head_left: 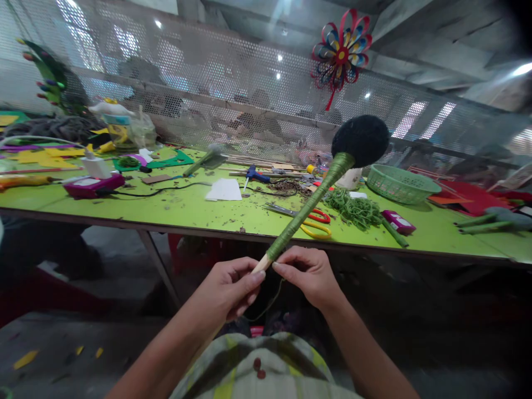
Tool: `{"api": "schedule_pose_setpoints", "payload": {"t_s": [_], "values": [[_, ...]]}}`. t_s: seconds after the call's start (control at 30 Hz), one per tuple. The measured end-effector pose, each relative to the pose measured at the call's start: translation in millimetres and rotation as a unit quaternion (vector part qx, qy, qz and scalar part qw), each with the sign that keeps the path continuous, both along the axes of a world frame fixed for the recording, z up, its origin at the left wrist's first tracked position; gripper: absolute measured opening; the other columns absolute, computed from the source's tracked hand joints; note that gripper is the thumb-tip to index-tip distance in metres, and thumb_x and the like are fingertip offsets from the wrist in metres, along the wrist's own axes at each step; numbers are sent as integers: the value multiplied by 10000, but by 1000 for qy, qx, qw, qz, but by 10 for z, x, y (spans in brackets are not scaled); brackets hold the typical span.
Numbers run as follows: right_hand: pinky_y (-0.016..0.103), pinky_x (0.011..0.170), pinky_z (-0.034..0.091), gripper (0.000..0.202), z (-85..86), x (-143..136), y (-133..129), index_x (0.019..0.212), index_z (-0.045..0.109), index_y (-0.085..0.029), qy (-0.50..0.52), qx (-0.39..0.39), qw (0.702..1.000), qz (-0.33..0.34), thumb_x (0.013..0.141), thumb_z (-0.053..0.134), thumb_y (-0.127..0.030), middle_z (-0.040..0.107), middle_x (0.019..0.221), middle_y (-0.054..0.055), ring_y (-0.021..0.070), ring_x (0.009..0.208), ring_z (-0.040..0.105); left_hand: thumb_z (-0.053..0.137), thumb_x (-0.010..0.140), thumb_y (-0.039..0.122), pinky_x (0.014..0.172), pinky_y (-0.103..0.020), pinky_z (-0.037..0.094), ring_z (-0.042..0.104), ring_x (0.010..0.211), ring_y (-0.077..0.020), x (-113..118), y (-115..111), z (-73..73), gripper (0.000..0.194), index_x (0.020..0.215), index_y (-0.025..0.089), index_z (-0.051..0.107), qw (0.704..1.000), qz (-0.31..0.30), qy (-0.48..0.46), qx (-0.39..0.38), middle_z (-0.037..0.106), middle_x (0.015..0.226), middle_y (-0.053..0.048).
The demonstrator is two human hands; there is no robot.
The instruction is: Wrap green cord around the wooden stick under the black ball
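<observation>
A wooden stick (261,266), wrapped along most of its length in green yarn (305,213), slants up to the right and ends in a large dark fuzzy ball (361,141). My left hand (236,285) is closed on the bare lower end of the stick. Where the wrapping stops, my right hand (310,274) pinches the green yarn between thumb and fingers, close against the stick. A loose strand of yarn hangs below my hands. Behind the stick, scissors (318,224) with red and yellow handles lie on the table.
The green table (183,208) carries a blue glue gun (257,175), white paper (224,189), a heap of green yarn (353,209), a green basket (399,183) and purple boxes (399,221). A perforated metal screen (249,83) stands behind. A colourful paper flower (342,54) hangs above.
</observation>
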State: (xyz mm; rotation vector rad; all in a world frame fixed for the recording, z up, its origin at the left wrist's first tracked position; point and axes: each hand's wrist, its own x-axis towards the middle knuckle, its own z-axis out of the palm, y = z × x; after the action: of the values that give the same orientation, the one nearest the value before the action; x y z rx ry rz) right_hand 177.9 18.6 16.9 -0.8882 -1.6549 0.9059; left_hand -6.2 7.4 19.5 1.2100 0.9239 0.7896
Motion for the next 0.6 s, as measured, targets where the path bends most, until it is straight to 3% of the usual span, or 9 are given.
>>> {"api": "schedule_pose_setpoints", "payload": {"t_s": [0.3,0.43,0.6], "values": [[188,416,296,185,-46,-28,-7,632,628,-143,90,-100,991,-1,732,698,-283,490,497,-46,62,443,368,554,810,461,323,-124,214,346,340,-18,-10,-16,32,310,802,150,550,999,-23,20,10,476,513,61],[182,400,287,162,-73,-40,6,738,654,-148,119,-118,986,0,700,725,-289,484,517,-55,55,431,350,512,833,482,323,-128,230,356,337,-22,-17,-6,11,326,791,160,537,999,-42,18,20,472,514,62],[172,386,288,324,-71,-33,13,965,658,-166,135,-130,982,2,678,746,-288,451,513,-74,48,414,339,479,850,488,334,-128,265,398,343,-33,-48,-5,-5,332,812,164,544,997,-59,24,33,498,518,53]]}}
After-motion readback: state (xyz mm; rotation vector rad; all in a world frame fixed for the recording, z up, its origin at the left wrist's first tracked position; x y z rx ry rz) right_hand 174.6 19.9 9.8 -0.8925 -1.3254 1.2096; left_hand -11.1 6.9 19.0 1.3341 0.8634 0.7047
